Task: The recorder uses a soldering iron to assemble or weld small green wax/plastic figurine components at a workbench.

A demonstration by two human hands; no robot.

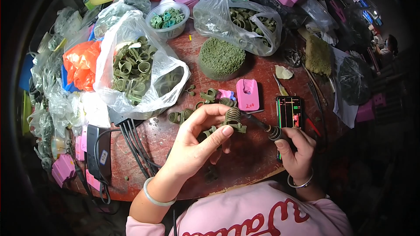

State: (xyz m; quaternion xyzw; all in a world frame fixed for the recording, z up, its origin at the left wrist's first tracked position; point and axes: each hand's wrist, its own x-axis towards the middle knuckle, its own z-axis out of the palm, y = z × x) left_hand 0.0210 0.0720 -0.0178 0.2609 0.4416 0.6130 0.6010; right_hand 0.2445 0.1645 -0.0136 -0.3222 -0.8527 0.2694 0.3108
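My left hand (192,142) pinches a ribbed, coil-shaped olive-green piece (233,116) between thumb and fingers, over the middle of the table. In my right hand (298,152) is a soldering-iron-like pen (274,133) with a dark, thick grip. Its thin tip points left and lies close to the green piece; whether they touch I cannot tell. More green ribbed pieces (180,116) lie on the table behind and beside my left hand. A pink block (248,95) with a notch stands just beyond, next to a small lilac piece (225,95).
Plastic bags of green pieces (131,72) stand at the back left and back centre (251,22). Between them are a tub (168,19) and a round green block (222,57). A lit phone (289,109) lies by my right hand. Black cables (134,144) cross the left edge.
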